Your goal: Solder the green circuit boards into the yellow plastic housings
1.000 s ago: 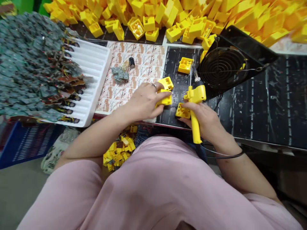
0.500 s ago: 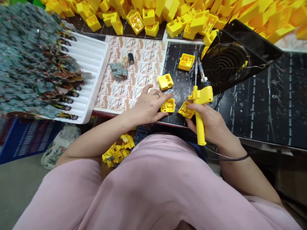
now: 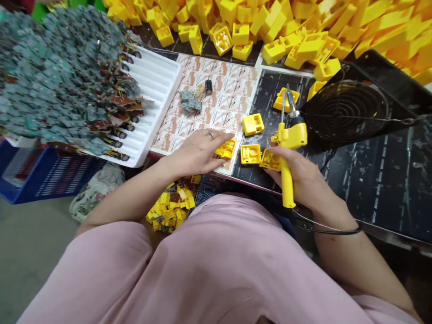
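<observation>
My left hand [image 3: 199, 150] rests on the brown-printed sheet, its thumb and fingers closed around a small open yellow plastic case [image 3: 228, 148]. In my right hand [image 3: 302, 173] is a yellow soldering gun [image 3: 288, 173], its metal tip and thin feed tube pointing away from me. The fingers of that hand also touch another open yellow case [image 3: 270, 159]. Between the hands an open yellow case [image 3: 250, 154] lies with its inside up, touching or nearly touching the right one. Beyond it are a third yellow case [image 3: 253, 124] and another [image 3: 279, 99], partly behind the gun tip.
A white ridged tray [image 3: 158, 96] at left bears a heap of grey wired parts [image 3: 67, 85]. A grey part [image 3: 191, 101] and a black coil-like piece [image 3: 208, 86] lie on the sheet. A black fan [image 3: 344, 112] stands right; yellow cases [image 3: 303, 49] are piled behind.
The whole view has shifted. My left hand has moved left over the table, away from the middle case, and a case now shows under its fingers. My right hand's case is closer to the middle one.
</observation>
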### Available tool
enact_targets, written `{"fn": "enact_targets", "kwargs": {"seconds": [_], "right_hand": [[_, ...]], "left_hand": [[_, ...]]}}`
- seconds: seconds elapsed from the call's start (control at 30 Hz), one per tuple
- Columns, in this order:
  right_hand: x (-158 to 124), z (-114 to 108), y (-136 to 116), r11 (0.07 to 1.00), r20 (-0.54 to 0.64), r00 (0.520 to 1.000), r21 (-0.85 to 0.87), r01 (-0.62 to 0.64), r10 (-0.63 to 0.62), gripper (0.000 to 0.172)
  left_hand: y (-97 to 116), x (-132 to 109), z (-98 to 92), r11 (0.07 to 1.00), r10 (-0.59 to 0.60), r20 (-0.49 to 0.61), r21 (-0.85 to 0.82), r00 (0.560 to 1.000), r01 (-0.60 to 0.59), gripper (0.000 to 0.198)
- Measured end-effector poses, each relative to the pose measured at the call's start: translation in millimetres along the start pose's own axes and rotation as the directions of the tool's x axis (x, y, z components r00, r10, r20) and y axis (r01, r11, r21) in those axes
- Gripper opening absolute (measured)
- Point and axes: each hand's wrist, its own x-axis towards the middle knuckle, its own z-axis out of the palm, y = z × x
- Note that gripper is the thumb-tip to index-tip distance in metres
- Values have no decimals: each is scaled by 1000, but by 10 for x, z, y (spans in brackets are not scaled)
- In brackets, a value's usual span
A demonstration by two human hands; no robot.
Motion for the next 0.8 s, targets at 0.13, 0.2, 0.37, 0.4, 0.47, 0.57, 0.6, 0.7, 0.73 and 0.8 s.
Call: {"fn": "enact_targets", "kwargs": {"seconds": [0.13, 0.2, 0.37, 0.4, 0.47, 0.57, 0.6, 0.7, 0.73, 0.8], "right_hand": [[215, 84, -28, 988, 30, 993, -97, 118, -115, 59], [290, 146, -39, 980, 32, 986, -107, 169, -166, 56], [236, 187, -26, 985, 28, 988, -79, 154, -153, 49], [194, 164, -22, 987, 18, 990, -70, 142, -142, 51], [112, 107, -17, 988, -12, 990, -69, 142, -143, 57], [35, 55, -23, 982, -75, 984, -103, 156, -164, 63], [24, 55, -26, 982, -90, 982, -107, 157, -167, 64], [15, 86, -32, 987, -118, 981, -76, 144, -152, 64], [15, 99, -31, 988, -126, 981, -66, 137, -145, 65], [15, 113, -25, 990, -150, 980, -60, 125, -133, 65]], "left_hand": [[67, 29, 30, 951, -160, -37, 264, 986, 164, 54], [146, 62, 62, 922, -179, -60, 337, 982, 189, 57], [211, 180, 1, 951, -205, -37, 228, 978, 208, 75], [147, 201, -65, 944, -257, -49, 202, 965, 262, 70], [-52, 230, -216, 898, -387, -110, 180, 916, 401, 55], [-387, 259, -344, 864, -432, -147, 216, 890, 455, 36], [-479, 279, -337, 871, -406, -140, 238, 903, 429, 32], [-711, 419, -235, 878, -373, -98, 286, 923, 385, 28], [-790, 496, -215, 866, -401, -85, 290, 912, 408, 25], [-962, 680, -261, 843, -482, -93, 224, 872, 489, 21]]}}
